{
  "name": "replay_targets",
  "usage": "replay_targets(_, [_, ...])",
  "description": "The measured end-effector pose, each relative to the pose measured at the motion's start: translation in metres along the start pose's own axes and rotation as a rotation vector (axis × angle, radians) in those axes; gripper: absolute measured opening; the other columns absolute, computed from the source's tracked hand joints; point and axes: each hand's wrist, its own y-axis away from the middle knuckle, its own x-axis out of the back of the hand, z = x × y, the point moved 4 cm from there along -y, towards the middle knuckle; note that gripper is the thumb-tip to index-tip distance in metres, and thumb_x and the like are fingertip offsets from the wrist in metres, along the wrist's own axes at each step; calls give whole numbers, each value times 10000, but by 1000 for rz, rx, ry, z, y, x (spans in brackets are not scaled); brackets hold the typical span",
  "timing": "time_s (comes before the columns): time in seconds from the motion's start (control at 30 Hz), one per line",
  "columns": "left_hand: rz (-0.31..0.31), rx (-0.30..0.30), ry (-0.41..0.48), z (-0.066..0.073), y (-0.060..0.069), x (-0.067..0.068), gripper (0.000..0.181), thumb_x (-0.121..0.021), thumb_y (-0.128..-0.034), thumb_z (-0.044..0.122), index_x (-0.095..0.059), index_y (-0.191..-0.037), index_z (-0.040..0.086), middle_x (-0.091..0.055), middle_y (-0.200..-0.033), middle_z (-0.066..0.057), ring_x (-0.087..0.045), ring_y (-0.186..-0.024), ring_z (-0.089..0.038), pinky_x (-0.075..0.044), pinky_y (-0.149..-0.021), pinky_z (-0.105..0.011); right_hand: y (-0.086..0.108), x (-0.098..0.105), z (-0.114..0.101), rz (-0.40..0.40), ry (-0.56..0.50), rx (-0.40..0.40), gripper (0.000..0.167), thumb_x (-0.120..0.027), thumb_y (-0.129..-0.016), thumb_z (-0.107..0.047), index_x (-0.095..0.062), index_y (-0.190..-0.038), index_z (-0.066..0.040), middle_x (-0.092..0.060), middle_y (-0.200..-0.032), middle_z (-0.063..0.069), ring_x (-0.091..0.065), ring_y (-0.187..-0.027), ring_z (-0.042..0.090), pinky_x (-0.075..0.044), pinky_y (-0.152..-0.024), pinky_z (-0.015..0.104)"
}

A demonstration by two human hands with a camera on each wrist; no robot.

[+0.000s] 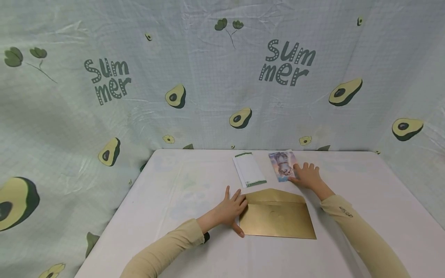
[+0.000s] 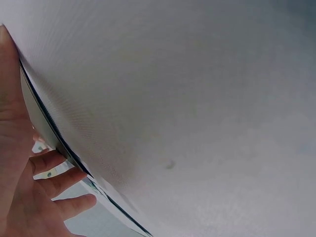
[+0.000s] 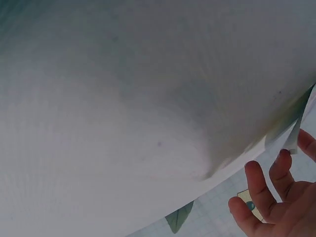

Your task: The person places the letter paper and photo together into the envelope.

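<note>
A gold envelope (image 1: 278, 221) lies on the white table with its pointed flap raised away from me. My left hand (image 1: 229, 209) rests at its left edge, fingertips touching the upper left part and thumb near the lower left corner. Farther back, my right hand (image 1: 307, 176) touches the lower right edge of a card with a cat picture (image 1: 283, 165), thumb and forefinger spread apart. The right wrist view shows a raised edge of the card (image 3: 293, 140) beside the fingertips. To its left lies a white card with green borders (image 1: 249, 170).
The white table (image 1: 187, 173) reaches back to a hanging cloth (image 1: 205, 69) printed with avocados and lettering. Its far edge runs just behind both cards. A dark strap piece (image 1: 206, 237) shows under the left wrist.
</note>
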Motion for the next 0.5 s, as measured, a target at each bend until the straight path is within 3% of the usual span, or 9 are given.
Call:
replay_targets(0.3, [-9, 1, -10, 0, 1, 2, 1054, -470, -529, 852, -356, -1287, 129, -379, -1333, -60, -305, -1310, -317, -257, -966, -621, -2, 0, 2, 15, -31, 11, 217, -589, -833, -195, -467, -806, -17, -480, -762, 233, -488, -739, 430, -382, -625, 530])
replay_targets(0.5, [-3, 0, -7, 0, 1, 2, 1050, -473, -528, 852, -359, -1281, 129, -379, -1328, -62, -308, -1308, -320, -258, -964, -622, 0, 4, 4, 17, -118, -4, 111, -570, -816, -100, -545, -781, 2, -520, -740, 206, -514, -689, 372, -414, -585, 494])
